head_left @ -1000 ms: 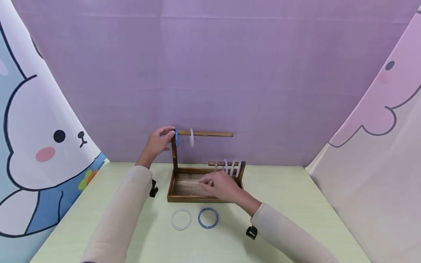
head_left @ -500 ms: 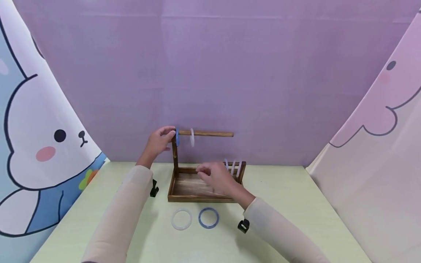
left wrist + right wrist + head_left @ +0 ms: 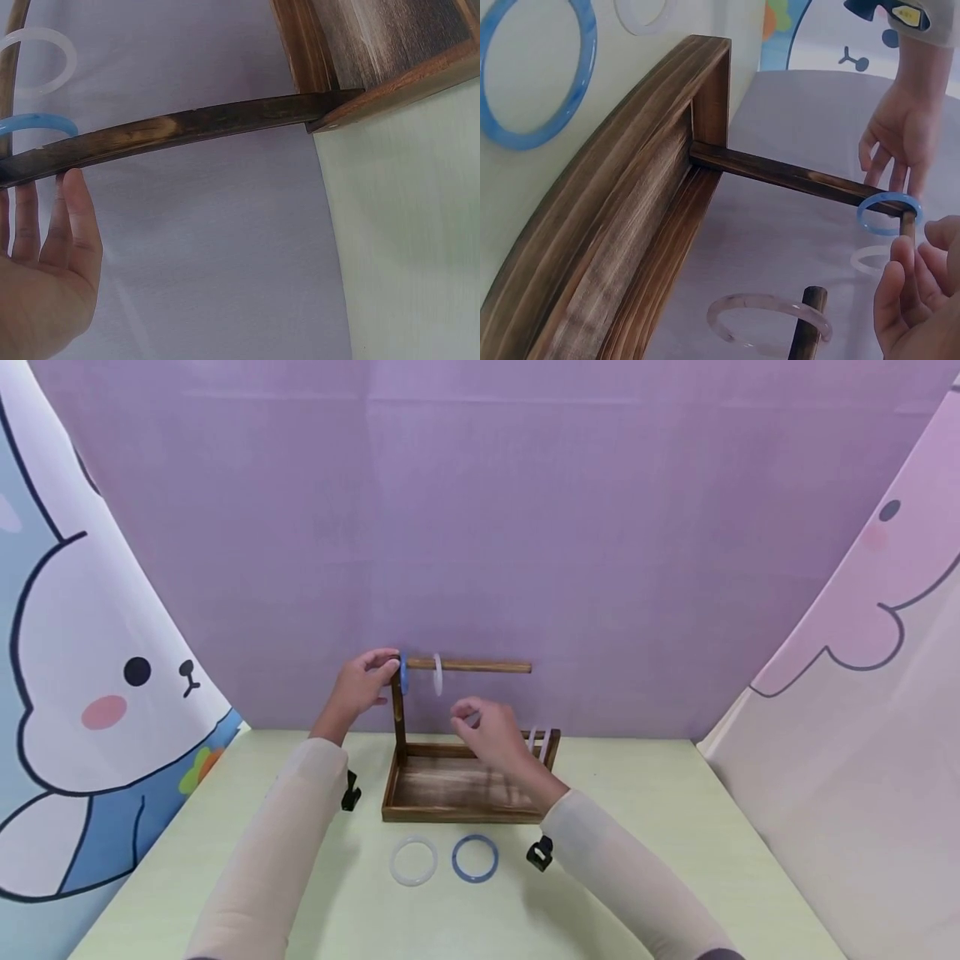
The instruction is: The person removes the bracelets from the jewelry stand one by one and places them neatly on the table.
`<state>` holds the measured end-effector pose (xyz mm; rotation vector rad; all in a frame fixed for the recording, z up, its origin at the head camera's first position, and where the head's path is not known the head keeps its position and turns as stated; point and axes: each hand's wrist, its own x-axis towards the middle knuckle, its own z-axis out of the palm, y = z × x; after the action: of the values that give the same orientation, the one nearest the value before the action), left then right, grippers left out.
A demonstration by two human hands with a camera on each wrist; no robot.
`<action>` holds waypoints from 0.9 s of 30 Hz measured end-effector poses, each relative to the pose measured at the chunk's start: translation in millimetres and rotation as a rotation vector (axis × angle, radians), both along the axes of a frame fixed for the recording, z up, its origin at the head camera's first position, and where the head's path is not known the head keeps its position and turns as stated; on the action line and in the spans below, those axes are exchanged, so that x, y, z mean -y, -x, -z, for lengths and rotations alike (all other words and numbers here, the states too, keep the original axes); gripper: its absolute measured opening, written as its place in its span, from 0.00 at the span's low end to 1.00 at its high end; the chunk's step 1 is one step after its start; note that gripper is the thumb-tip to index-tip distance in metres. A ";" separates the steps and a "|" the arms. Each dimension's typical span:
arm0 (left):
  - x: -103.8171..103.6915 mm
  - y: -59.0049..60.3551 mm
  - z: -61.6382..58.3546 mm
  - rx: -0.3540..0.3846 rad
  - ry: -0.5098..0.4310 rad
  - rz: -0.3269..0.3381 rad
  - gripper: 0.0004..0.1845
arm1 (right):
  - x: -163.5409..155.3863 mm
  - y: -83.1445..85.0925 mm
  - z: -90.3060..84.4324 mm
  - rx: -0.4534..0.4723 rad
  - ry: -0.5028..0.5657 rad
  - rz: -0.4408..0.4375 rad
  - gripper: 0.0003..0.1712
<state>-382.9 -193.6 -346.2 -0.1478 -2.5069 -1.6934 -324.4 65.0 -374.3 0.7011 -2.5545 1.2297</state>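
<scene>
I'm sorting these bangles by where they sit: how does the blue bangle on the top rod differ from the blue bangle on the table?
The blue bangle on the top rod hangs upright, threaded on the rod, seen edge-on; the blue bangle on the table lies flat, its full circle showing. The rod one sits by the upright post, next to the left hand; the table one lies alone in front of the wooden tray, beside a white bangle. Both are blue rings, seemingly alike in make.
</scene>
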 end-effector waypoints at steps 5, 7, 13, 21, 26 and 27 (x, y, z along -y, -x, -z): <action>-0.6 1.2 2.5 -0.005 -0.003 -0.003 0.24 | 5.2 7.2 0.1 -0.028 0.008 0.056 0.12; -0.9 1.6 3.0 -0.009 0.000 -0.003 0.24 | 7.9 10.8 0.0 -0.044 0.010 0.083 0.13; 1.2 1.8 2.8 -0.017 0.001 -0.004 0.25 | 17.6 21.3 -2.7 -0.097 0.024 0.139 0.12; -0.1 3.4 0.7 -0.020 0.005 -0.001 0.24 | 29.5 29.5 -5.7 -0.075 0.047 0.182 0.13; -1.3 3.5 3.5 -0.017 0.002 -0.001 0.24 | 34.3 31.8 -4.5 -0.053 0.053 0.201 0.13; -1.5 3.2 3.4 -0.018 0.003 -0.001 0.24 | 35.3 32.7 -4.8 -0.055 0.052 0.205 0.13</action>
<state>-386.0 -192.1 -349.6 -0.1606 -2.4966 -1.6804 -357.1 29.7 -369.5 0.4423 -2.4684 1.1867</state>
